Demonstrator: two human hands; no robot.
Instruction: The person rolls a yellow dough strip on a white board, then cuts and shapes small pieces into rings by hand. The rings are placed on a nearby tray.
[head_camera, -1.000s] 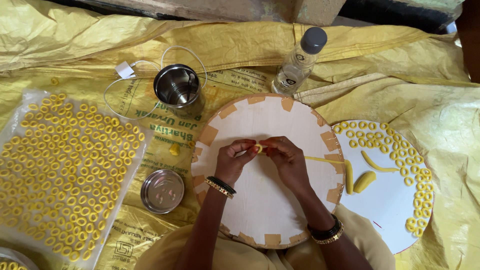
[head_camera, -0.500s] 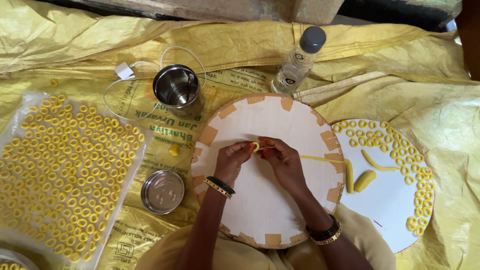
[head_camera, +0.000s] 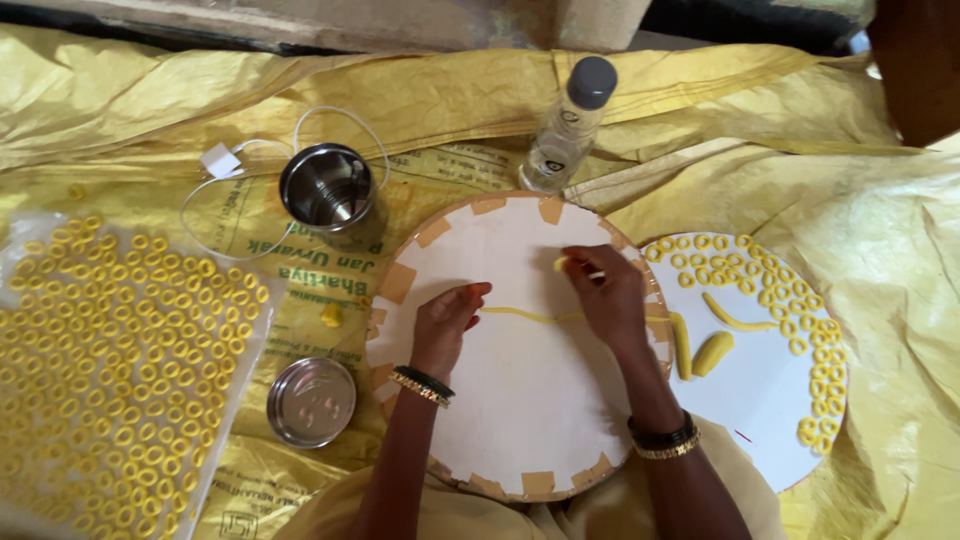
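- Right hand (head_camera: 608, 300) fingers (head_camera: 580, 266) pinched shut on a small yellow dough piece (head_camera: 561, 264), raised just above the round white board (head_camera: 520, 400); pinch tight, no gap showing
- Left hand (head_camera: 445, 325) fingers (head_camera: 474, 293) curled loosely and pressed on the end of a thin yellow dough strand (head_camera: 525, 316); strand lying flat across the board between both hands, passing under the right palm
- Risk, as a judgement: strand thin and soft-looking, so likely to snap or stretch unevenly if pulled rather than rolled; pinched piece liable to squash out of shape under too hard a pinch; right wrist resting close over the strand, so a chance of flattening it
- Both wrists bangled, forearms coming up from the bottom edge, palms facing down, hands near each other over the board's upper middle
- Further out: second white disc (head_camera: 770, 390) to the right, carrying small yellow rings, a thicker dough lump (head_camera: 712, 352) and a curved strand; steel cup (head_camera: 327, 188) and clear bottle (head_camera: 568, 130) beyond the board; steel lid (head_camera: 311, 402) to the left; plastic sheet (head_camera: 30, 250) covered in drying rings; all on yellow sacking (head_camera: 700, 110)
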